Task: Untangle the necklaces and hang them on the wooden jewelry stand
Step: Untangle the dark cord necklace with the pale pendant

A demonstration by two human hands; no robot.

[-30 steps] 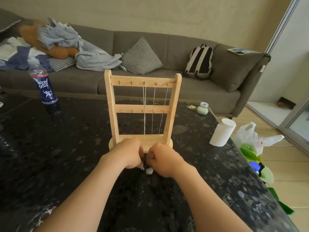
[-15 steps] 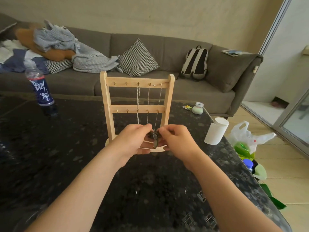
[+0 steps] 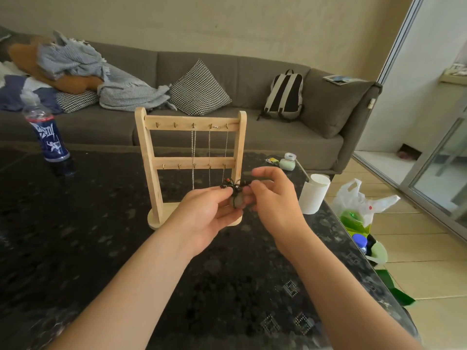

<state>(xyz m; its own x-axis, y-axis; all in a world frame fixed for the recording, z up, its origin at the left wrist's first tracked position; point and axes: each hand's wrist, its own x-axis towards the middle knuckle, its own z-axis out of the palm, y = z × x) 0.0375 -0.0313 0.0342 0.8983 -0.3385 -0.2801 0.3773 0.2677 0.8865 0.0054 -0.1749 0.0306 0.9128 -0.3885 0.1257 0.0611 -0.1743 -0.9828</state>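
Between your left hand (image 3: 205, 216) and right hand (image 3: 274, 201), both pinching it: a tangled black-cord necklace (image 3: 237, 198) with pale pendant. Tease loops apart gently, clear of the pale wooden jewelry stand (image 3: 151, 168) beyond.

Dark speckled table (image 3: 101, 248), glossy, with small square patterns printed toward the near right corner. Upright near the middle, on an oval base, a wooden stand (image 3: 151, 173); far left toward the back edge, a bottle (image 3: 48, 137) with a blue label, also upright. Along the right edge, a white roll (image 3: 314, 195) standing on end, and farther back a small pale green jar (image 3: 288, 163) with a yellow-green packet (image 3: 272, 160) just beside it on its left.
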